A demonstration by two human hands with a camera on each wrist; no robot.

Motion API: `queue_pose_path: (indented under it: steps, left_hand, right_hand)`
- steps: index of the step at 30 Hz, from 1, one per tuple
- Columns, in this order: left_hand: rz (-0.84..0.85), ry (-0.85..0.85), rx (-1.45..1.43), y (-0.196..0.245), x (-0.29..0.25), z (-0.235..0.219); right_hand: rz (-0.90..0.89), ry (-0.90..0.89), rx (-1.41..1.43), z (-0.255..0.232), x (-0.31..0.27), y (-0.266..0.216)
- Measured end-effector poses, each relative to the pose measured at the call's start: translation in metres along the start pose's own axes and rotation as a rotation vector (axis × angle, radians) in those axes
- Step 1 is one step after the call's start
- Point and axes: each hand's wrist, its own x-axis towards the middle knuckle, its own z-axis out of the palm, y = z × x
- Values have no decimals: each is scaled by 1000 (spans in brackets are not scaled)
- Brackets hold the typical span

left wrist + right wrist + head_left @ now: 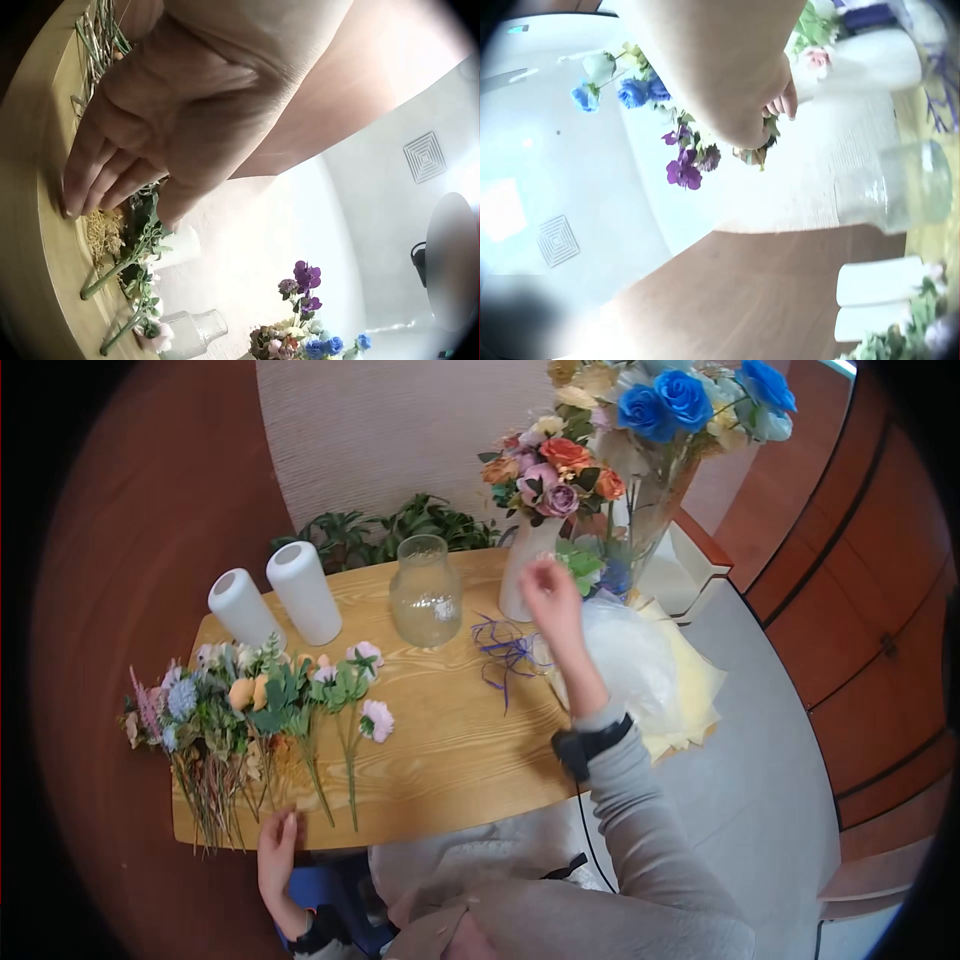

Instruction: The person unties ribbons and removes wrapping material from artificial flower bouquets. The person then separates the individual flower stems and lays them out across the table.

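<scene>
Right now, seen from above, the person's right hand point(552, 598) is stretched out to the far side of the wooden table point(450, 740), up against the white vase point(527, 565) that holds a mixed bouquet point(548, 472) of orange, pink and mauve blooms. I cannot tell from this angle whether its fingers pinch anything. Just right of that vase stands a tall glass vase point(655, 500) with blue roses point(665, 402). Purple ribbon point(505, 650) lies loose on the wood near the wrist, and an empty glass jar point(425, 595) stands to the left of it. Two white cylinders point(275, 598) sit at the far left. The left hand point(277, 850) rests at the near edge of the table, fingers straight, touching the ends of the stems of the loose flowers point(250, 705) laid out in a row.

At the left wrist, the left hand point(161, 127) shows its palm, fingers flat and close together, their tips pressing on the tabletop point(41, 247) beside green stems point(124, 259).

At the right wrist, the view is blurred; the right hand point(776, 105) has its fingers curled in towards the bouquet point(697, 161), but a grip cannot be made out. The white vase point(870, 64) lies just beside the fingertips.
</scene>
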Motion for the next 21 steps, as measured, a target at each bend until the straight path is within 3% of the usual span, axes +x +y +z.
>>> queue_pose_path:
  steps: [1,5,7,12,16,20,21]
  left_hand:
    - [-65,-62,-50,7,-7,3]
    - [75,59,83,28,-17,15]
    - [109,89,-20,44,-21,21]
    - [138,67,-82,43,-21,28]
    - [137,34,-88,42,-22,30]
    - [142,53,-119,44,-26,30]
    - [147,57,-125,44,-27,30]
  right_hand:
    - [-79,160,12,-8,22,14]
    - [-208,294,-291,-21,95,74]
    - [74,-38,-109,-23,118,78]
    - [-50,-45,-43,-5,150,93]
    - [62,-42,-42,-12,149,70]
    - [0,61,278,-15,144,29]
    - [3,67,241,-17,141,18]
